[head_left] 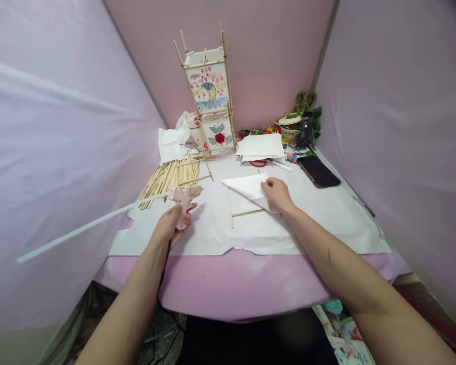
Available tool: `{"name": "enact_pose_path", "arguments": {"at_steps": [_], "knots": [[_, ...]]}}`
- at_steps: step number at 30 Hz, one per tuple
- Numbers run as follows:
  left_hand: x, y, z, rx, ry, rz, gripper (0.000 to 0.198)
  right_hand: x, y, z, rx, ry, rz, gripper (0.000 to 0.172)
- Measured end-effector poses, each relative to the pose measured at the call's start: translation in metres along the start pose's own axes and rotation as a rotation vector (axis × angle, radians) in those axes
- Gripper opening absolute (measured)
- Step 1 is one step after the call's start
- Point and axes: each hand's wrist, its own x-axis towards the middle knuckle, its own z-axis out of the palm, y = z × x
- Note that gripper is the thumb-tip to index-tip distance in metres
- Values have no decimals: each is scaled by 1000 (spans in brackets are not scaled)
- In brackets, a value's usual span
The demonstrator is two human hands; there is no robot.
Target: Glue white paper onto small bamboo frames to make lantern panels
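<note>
My left hand (174,224) is wrapped round the handle of a pink hot glue gun (180,198), its nozzle pointing right. A long white glue stick (87,229) sticks out of its back to the left. With closed fingers my right hand (278,193) grips a sheet of white paper (247,186), folded over at a slant. The paper lies across a small frame of thin wooden sticks (248,213), hiding part of it. Whether the paper is attached to the frame I cannot tell.
A tall stick lantern (209,94) with painted panels stands at the back. Left lies a heap of wooden sticks (163,180) beside another stick frame (207,170). Behind the paper are stacked white sheets (260,146) and red-handled scissors (258,163). A phone (319,171) lies at right.
</note>
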Motion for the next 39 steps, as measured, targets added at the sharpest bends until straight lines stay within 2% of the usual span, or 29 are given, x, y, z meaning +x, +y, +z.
{"name": "enact_pose_path", "arguments": {"at_steps": [3, 6, 9, 12, 15, 19, 32, 39], "knots": [[12, -3, 28, 16, -71, -49, 35, 0, 1, -1, 33, 14, 13, 18], [29, -7, 46, 136, -88, -66, 30, 0, 2, 0, 26, 24, 11, 18], [39, -10, 57, 311, -49, -56, 29, -1, 2, 0, -15, 31, -17, 17], [38, -13, 64, 456, 10, -55, 29, -2, 1, 1, -69, 36, -30, 17], [36, -17, 65, 481, 33, -49, 30, -2, 1, 1, -96, 38, -48, 18], [42, -23, 63, 413, 20, -37, 30, -2, 2, 2, -111, 39, -56, 19], [53, -35, 58, 392, -9, -48, 26, -2, 5, 3, -145, 45, -90, 20], [60, -41, 52, 479, -6, -15, 29, -2, 6, 3, -180, 42, -109, 18]]}}
